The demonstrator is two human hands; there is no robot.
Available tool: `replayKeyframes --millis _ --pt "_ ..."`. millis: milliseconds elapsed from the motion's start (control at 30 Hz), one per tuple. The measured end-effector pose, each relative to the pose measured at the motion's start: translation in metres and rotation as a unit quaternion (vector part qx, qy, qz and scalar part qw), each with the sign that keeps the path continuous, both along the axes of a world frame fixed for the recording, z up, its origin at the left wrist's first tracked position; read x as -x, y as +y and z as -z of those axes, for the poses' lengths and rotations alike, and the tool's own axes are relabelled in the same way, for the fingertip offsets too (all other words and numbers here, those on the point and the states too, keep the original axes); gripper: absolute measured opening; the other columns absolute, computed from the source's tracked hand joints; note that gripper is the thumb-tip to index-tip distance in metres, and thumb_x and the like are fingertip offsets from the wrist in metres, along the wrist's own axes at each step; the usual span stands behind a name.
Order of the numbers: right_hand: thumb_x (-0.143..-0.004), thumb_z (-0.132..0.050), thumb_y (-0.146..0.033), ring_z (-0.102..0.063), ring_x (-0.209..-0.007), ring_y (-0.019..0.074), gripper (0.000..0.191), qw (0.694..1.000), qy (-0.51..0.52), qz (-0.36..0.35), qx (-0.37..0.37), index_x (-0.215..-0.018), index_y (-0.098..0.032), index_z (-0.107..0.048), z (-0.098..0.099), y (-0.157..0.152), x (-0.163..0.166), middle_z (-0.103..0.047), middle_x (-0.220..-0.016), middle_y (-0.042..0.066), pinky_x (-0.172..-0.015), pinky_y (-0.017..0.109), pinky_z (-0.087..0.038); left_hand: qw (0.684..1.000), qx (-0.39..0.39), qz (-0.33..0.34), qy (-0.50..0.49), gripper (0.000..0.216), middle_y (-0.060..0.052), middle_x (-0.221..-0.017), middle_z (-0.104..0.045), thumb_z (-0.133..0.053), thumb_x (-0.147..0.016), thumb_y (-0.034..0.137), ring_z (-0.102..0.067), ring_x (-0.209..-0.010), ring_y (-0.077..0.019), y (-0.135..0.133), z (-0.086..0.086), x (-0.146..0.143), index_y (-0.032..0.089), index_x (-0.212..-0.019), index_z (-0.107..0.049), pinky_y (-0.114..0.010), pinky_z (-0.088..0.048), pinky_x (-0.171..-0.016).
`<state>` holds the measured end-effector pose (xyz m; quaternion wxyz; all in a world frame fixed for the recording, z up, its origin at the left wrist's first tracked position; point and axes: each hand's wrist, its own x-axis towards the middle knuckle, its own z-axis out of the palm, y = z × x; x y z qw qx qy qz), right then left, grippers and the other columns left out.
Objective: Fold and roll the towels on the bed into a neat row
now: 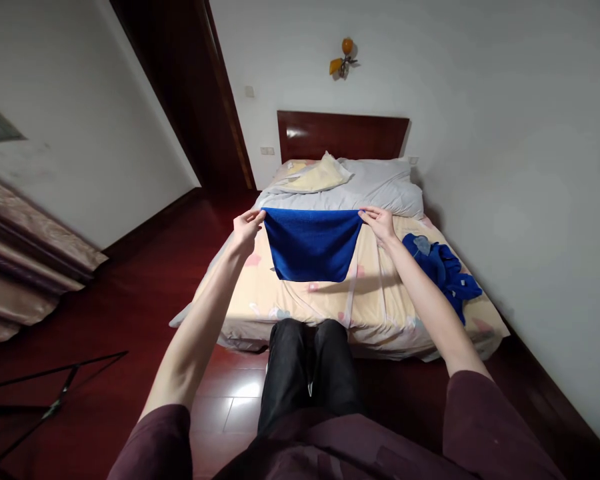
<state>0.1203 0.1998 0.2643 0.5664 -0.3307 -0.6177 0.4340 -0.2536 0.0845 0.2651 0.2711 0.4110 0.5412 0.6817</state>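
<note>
A plain blue towel (313, 247) hangs spread out in front of me, its top edge stretched between both hands above the bed (300, 307). My left hand (247, 227) pinches the upper left corner. The upper right corner is pinched between the fingers of my right hand (379, 222). Below the top edge the cloth falls loosely and narrows a little toward its lower edge. More blue cloth (440, 267) lies crumpled in a heap on the right side of the bed, with a lighter patch on top.
Grey pillows (380, 177) and a pale yellow cloth (323, 175) lie by the dark wooden headboard (343, 133). A black metal stand (55, 403) is on the floor at lower left. Curtains (25, 260) hang at the left, and a wall lamp (344, 61) is above the bed.
</note>
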Motion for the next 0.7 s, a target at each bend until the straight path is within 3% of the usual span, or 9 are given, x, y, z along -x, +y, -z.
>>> replayKeyframes --millis 167,433,567,700 --pt "-0.051 -0.096 -0.065 -0.076 -0.089 0.0231 0.067 1.0 -0.01 0.001 0.027 -0.097 -0.018 -0.08 0.01 -0.029 -0.02 -0.081 -0.09 0.008 -0.09 0.037 -0.061 0.999 0.021 0.035 0.006 0.065 -0.011 -0.099 -0.074 -0.088 -0.058 0.068 -0.062 -0.091 -0.0219 -0.018 0.006 -0.003 0.016 -0.097 -0.078 -0.034 -0.044 -0.082" --pt "-0.057 -0.099 -0.052 -0.073 -0.081 0.0191 0.057 0.995 -0.03 -0.018 0.095 -0.1 -0.019 -0.081 0.033 -0.08 -0.054 -0.079 -0.095 0.008 -0.08 0.035 -0.06 0.991 0.084 0.108 -0.002 0.054 -0.011 -0.099 -0.073 -0.092 -0.063 0.06 -0.06 -0.086 -0.0209 -0.062 0.04 0.006 0.018 -0.094 -0.08 -0.035 -0.046 -0.08" --pt "-0.054 -0.1 -0.048 -0.07 -0.078 0.0176 0.059 0.988 -0.03 -0.029 0.146 -0.102 -0.019 -0.08 0.043 -0.078 -0.054 -0.077 -0.092 0.008 -0.077 0.034 -0.058 0.985 0.112 0.126 -0.021 0.052 -0.01 -0.091 -0.072 -0.091 -0.065 0.06 -0.06 -0.084 -0.0218 -0.062 0.054 0.007 0.018 -0.093 -0.079 -0.036 -0.048 -0.079" --pt "-0.054 -0.099 -0.045 -0.067 -0.077 0.0157 0.056 0.982 -0.039 -0.025 0.183 -0.099 -0.019 -0.079 0.06 -0.053 -0.043 -0.074 -0.085 0.005 -0.073 0.03 -0.055 0.983 0.129 0.126 -0.026 0.051 -0.008 -0.086 -0.069 -0.092 -0.062 0.059 -0.061 -0.084 -0.0212 -0.041 0.068 0.007 0.018 -0.088 -0.077 -0.035 -0.047 -0.078"
